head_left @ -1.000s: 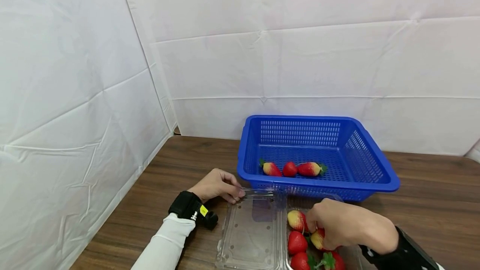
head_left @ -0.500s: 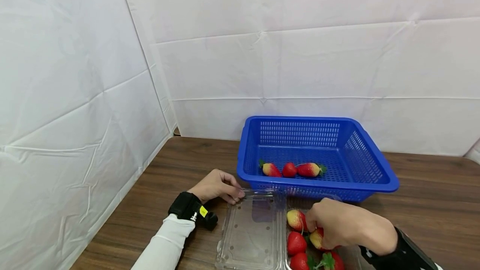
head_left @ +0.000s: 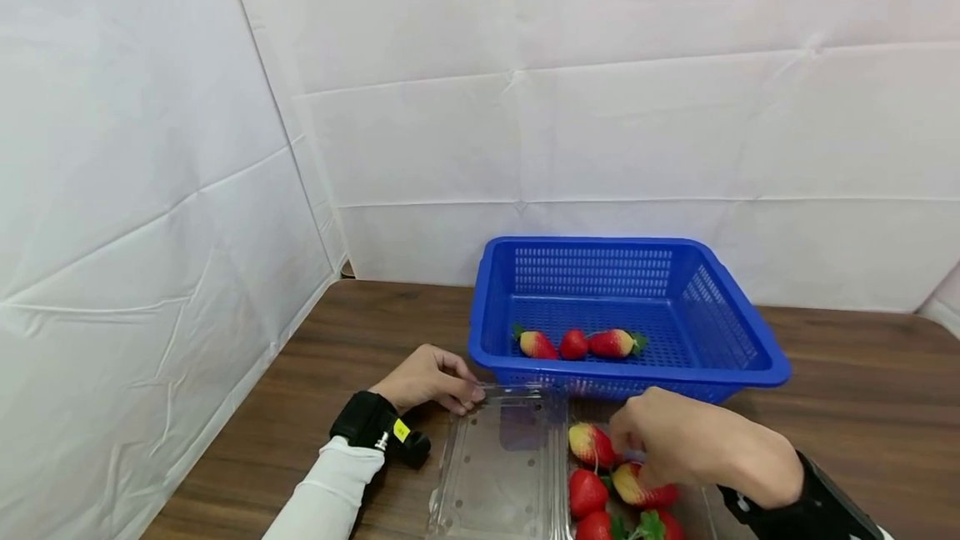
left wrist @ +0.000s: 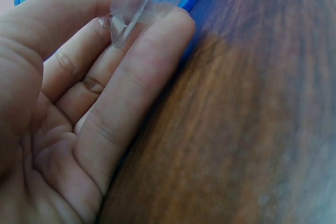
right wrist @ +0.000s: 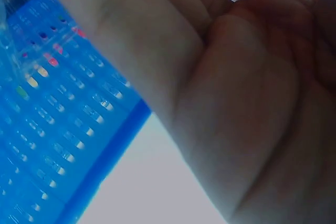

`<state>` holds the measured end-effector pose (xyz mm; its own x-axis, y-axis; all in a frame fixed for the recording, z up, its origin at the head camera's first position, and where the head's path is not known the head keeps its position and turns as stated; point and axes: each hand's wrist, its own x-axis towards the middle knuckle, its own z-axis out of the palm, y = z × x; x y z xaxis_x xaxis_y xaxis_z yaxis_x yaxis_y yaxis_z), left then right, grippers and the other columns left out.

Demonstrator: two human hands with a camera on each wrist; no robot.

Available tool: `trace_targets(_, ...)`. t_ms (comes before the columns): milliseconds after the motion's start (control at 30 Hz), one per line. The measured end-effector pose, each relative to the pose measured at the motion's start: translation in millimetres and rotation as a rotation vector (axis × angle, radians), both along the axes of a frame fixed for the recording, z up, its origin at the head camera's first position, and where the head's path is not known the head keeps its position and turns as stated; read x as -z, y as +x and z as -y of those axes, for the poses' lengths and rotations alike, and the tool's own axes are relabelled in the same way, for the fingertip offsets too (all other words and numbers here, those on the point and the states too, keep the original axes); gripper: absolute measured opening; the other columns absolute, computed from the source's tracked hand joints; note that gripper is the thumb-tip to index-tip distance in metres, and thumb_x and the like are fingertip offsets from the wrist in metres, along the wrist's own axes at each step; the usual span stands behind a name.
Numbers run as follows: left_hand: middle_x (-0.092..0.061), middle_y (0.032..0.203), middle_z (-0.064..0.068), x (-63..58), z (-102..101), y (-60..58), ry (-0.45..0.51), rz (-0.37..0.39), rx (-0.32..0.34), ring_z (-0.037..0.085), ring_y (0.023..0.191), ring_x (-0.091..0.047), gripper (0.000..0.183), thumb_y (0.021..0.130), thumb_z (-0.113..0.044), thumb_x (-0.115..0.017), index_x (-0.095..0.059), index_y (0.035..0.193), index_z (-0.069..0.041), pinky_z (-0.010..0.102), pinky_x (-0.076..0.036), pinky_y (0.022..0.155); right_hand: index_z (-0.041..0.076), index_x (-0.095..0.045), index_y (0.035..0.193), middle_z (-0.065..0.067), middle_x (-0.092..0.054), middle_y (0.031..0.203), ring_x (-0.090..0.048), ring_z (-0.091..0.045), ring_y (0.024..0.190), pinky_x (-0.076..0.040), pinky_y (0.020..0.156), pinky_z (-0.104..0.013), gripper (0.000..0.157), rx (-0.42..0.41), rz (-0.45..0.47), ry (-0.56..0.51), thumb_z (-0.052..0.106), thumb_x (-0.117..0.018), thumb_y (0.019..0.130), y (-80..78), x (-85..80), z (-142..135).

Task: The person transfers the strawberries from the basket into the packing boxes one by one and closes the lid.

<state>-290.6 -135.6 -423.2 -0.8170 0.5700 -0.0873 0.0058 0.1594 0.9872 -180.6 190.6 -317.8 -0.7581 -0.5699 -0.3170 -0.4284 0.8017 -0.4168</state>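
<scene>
My left hand (head_left: 433, 380) pinches the far left corner of the clear plastic lid (head_left: 498, 473); the left wrist view shows the clear edge (left wrist: 131, 19) between thumb and fingers. The lid lies folded back, joined to a clear clamshell tray (head_left: 708, 515) on its right. Over the tray, my right hand (head_left: 690, 444) points down with thumb and forefinger apart, just above a red-and-yellow strawberry (head_left: 637, 486). Several others lie beside it, among them a pale-tipped strawberry (head_left: 591, 445) and a red strawberry (head_left: 587, 492). The right fingertips are partly hidden.
Behind the clamshell stands a blue perforated basket (head_left: 750, 373) with a few strawberries (head_left: 573, 345) near its front wall. All rests on a dark wooden table (head_left: 862, 390). White cloth (head_left: 637, 107) encloses the back and left sides.
My right hand has risen slightly off the red-and-yellow strawberry, which now shows more fully in the tray. The left hand keeps its hold on the lid. The head view has tilted slightly.
</scene>
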Motion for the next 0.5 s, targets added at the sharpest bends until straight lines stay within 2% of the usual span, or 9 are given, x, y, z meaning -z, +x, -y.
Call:
trace_targets(200,-0.074,0.088,0.015,2.6,-2.0,0.3,0.008,-0.001,0.002,0.024,0.076,-0.069,0.015,0.079,-0.007,-0.076,-0.072,0.089,0.004,0.032,-0.062,0.065,0.02,-0.066,0.085,0.006,-0.057,0.073,-0.047,-0.007,0.063,-0.045,0.052,-0.024,0.03,-0.012,0.007,-0.022,-0.005,-0.075,0.073,1.6,-5.6,-3.5)
trace_targets(267,-0.074,0.089,0.015,2.7,-2.2,0.0,0.011,0.001,0.006,0.025,0.076,-0.069,0.016,0.079,-0.007,-0.075,-0.071,0.089,0.005,0.032,-0.062,0.066,0.02,-0.067,0.086,0.008,-0.057,0.073,-0.047,-0.007,0.064,-0.047,0.053,-0.024,0.03,-0.019,-0.002,-0.024,-0.006,-0.073,0.073,1.9,-7.6,-4.1)
trace_targets(400,-0.073,0.088,0.016,1.2,-1.5,0.1,0.017,0.0,0.0,0.025,0.075,-0.069,0.016,0.079,-0.007,-0.076,-0.071,0.089,0.005,0.032,-0.062,0.065,0.02,-0.066,0.087,0.01,-0.054,0.073,-0.046,-0.006,0.065,-0.045,0.054,-0.024,0.029,-0.056,-0.067,-0.027,-0.005,-0.071,0.074,2.1,-14.0,-3.0)
trace_targets(500,-0.073,0.088,0.016,0.3,-1.1,0.6,0.016,0.0,-0.003,0.024,0.075,-0.069,0.016,0.079,-0.007,-0.076,-0.072,0.089,0.005,0.031,-0.062,0.065,0.02,-0.067,0.091,0.012,-0.057,0.078,-0.049,-0.005,0.069,-0.05,0.058,-0.026,0.028,-0.08,-0.125,-0.037,-0.003,-0.072,0.075,2.0,-21.1,-2.2)
